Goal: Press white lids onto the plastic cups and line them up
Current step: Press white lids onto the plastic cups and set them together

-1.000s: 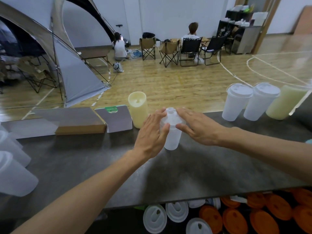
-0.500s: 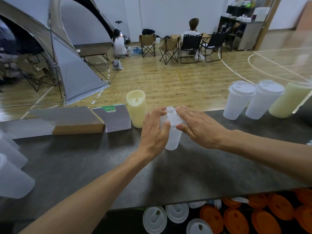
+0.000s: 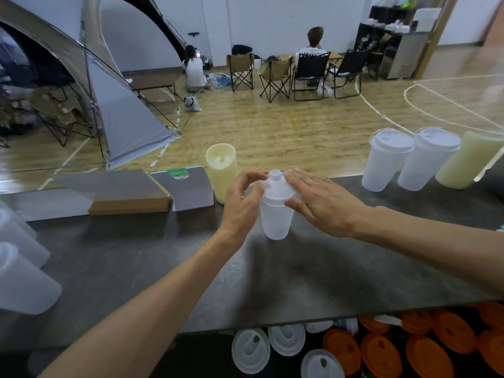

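A frosted plastic cup (image 3: 276, 223) stands upright in the middle of the dark table (image 3: 136, 268), with a white lid (image 3: 276, 184) sitting on its rim. My left hand (image 3: 240, 204) is at the cup's left; its curled fingers and thumb pinch the lid's left edge. The fingers of my right hand (image 3: 324, 204) lie straight over the lid's right side, and its thumb touches the cup wall. Two lidded white cups (image 3: 387, 162) (image 3: 428, 162) stand side by side at the far right.
A pale yellow cup (image 3: 463, 162) leans beside the lidded pair. A cream cylinder (image 3: 221, 170), a grey card (image 3: 188, 190) and a flat box (image 3: 122, 193) sit behind the cup. Bare cups (image 3: 21, 282) lie at the left edge. White lids (image 3: 251, 350) and orange lids (image 3: 381, 353) lie below the table's near edge.
My left hand has come off the cup's side and its fingers have curled up onto the lid's edge. My right hand has stayed flat on the lid. The cup has not moved.
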Available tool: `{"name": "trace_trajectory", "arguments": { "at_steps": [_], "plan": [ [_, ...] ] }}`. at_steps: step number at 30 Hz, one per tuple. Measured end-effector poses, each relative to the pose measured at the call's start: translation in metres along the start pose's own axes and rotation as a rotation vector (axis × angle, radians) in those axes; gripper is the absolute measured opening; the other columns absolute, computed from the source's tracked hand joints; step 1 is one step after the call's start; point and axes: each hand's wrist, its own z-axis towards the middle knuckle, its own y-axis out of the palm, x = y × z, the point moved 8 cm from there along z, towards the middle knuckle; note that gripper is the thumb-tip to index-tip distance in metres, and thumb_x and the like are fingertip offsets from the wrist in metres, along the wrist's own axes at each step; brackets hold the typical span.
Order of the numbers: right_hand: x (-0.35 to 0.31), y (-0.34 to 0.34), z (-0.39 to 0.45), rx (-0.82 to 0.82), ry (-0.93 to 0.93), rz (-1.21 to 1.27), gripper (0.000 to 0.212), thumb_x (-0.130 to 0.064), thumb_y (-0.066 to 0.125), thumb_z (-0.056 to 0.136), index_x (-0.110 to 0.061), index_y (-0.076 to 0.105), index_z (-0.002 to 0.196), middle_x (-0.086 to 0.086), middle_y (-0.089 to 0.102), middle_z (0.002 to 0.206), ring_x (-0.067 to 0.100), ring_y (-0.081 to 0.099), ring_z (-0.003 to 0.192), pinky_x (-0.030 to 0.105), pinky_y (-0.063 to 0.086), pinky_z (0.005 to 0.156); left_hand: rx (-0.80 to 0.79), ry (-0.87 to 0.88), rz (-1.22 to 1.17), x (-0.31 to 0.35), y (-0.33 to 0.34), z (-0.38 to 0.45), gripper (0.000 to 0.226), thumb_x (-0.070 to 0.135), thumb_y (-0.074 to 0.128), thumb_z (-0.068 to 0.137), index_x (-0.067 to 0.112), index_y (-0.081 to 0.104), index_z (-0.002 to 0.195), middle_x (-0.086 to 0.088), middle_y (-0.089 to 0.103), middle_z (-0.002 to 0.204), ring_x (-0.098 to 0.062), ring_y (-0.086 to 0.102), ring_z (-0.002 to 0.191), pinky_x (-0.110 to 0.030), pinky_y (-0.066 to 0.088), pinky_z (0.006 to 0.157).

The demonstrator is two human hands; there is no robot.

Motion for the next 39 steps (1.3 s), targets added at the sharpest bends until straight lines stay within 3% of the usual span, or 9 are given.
{"name": "trace_trajectory", "arguments": {
  "at_steps": [5, 8, 11, 16, 21, 24, 29, 33, 39],
  "plan": [
    [-0.001, -0.005, -0.001, 0.001, 0.006, 0.008, 0.079, -0.062, 0.011, 0.094, -0.013, 0.008, 0.155, 0.002, 0.011, 0.162, 0.012, 0.005, 0.148, 0.024, 0.002, 0.115, 0.061, -0.106, 0.003, -0.004, -0.005, 0.016, 0.013, 0.008, 0.063, 0.089, 0.015, 0.063, 0.1, 0.001, 0.074, 0.101, -0.008, 0.067, 0.095, -0.015, 0.049, 0.076],
    [-0.002, -0.004, -0.001, -0.005, 0.005, 0.001, 0.076, -0.06, 0.014, 0.096, -0.013, 0.008, 0.155, 0.002, 0.011, 0.162, 0.012, 0.005, 0.148, 0.024, 0.002, 0.115, 0.103, -0.145, -0.007, -0.007, -0.009, 0.024, 0.012, 0.009, 0.067, 0.088, 0.011, 0.064, 0.099, -0.007, 0.075, 0.097, -0.008, 0.067, 0.086, -0.01, 0.048, 0.066],
    [-0.001, -0.003, -0.001, 0.003, -0.001, 0.005, 0.074, -0.059, 0.015, 0.097, -0.013, 0.009, 0.156, 0.002, 0.011, 0.162, 0.012, 0.005, 0.148, 0.024, 0.001, 0.115, 0.064, -0.109, 0.001, -0.008, -0.005, 0.026, 0.012, 0.007, 0.067, 0.087, 0.009, 0.066, 0.099, -0.009, 0.073, 0.098, -0.004, 0.066, 0.082, -0.011, 0.049, 0.068],
    [0.0, -0.004, -0.001, -0.009, 0.01, 0.009, 0.075, -0.061, 0.012, 0.096, -0.015, 0.006, 0.156, 0.001, 0.009, 0.163, 0.011, 0.003, 0.148, 0.024, 0.0, 0.114, -0.043, -0.201, 0.106, -0.006, -0.002, 0.044, 0.029, 0.004, 0.063, 0.086, 0.018, 0.067, 0.111, 0.0, 0.069, 0.107, -0.01, 0.066, 0.099, -0.017, 0.051, 0.076],
    [-0.001, -0.003, 0.0, -0.003, 0.005, -0.006, 0.075, -0.06, 0.013, 0.097, -0.014, 0.008, 0.156, 0.001, 0.011, 0.162, 0.012, 0.005, 0.148, 0.024, 0.001, 0.115, -0.132, -0.268, 0.262, -0.004, 0.006, 0.059, 0.012, 0.014, 0.063, 0.092, 0.016, 0.074, 0.095, 0.006, 0.071, 0.087, -0.004, 0.062, 0.076, -0.015, 0.046, 0.065],
    [-0.001, -0.003, 0.0, -0.006, 0.006, -0.01, 0.076, -0.061, 0.011, 0.095, -0.014, 0.008, 0.155, 0.001, 0.01, 0.163, 0.011, 0.004, 0.148, 0.026, 0.003, 0.117, -0.142, -0.263, 0.241, 0.001, 0.013, 0.062, 0.005, 0.013, 0.069, 0.09, 0.012, 0.074, 0.089, 0.004, 0.07, 0.079, -0.003, 0.061, 0.068, -0.014, 0.047, 0.063],
    [0.0, -0.003, 0.0, -0.019, 0.013, -0.008, 0.076, -0.06, 0.011, 0.096, -0.015, 0.006, 0.156, 0.001, 0.008, 0.163, 0.012, 0.002, 0.149, 0.028, 0.004, 0.119, -0.158, -0.221, 0.271, 0.013, 0.012, 0.066, 0.01, 0.012, 0.073, 0.086, 0.018, 0.073, 0.078, 0.014, 0.066, 0.061, 0.007, 0.056, 0.053, -0.007, 0.041, 0.052],
    [0.0, -0.003, 0.0, -0.017, 0.012, 0.008, 0.073, -0.059, 0.014, 0.098, -0.015, 0.006, 0.156, 0.0, 0.008, 0.163, 0.011, 0.002, 0.149, 0.027, 0.004, 0.118, -0.244, -0.235, 0.384, 0.017, 0.012, 0.066, 0.008, 0.02, 0.075, 0.086, 0.02, 0.074, 0.078, 0.019, 0.065, 0.06, 0.011, 0.055, 0.053, -0.005, 0.038, 0.05],
    [0.0, -0.002, -0.001, -0.022, 0.01, 0.028, 0.074, -0.06, 0.015, 0.097, -0.015, 0.005, 0.156, -0.001, 0.008, 0.163, 0.009, 0.001, 0.148, 0.026, 0.004, 0.117, -0.302, -0.323, 0.465, 0.016, 0.019, 0.066, 0.007, 0.017, 0.074, 0.085, 0.021, 0.076, 0.081, 0.011, 0.068, 0.073, -0.001, 0.058, 0.07, -0.014, 0.041, 0.057]
  ]
}}
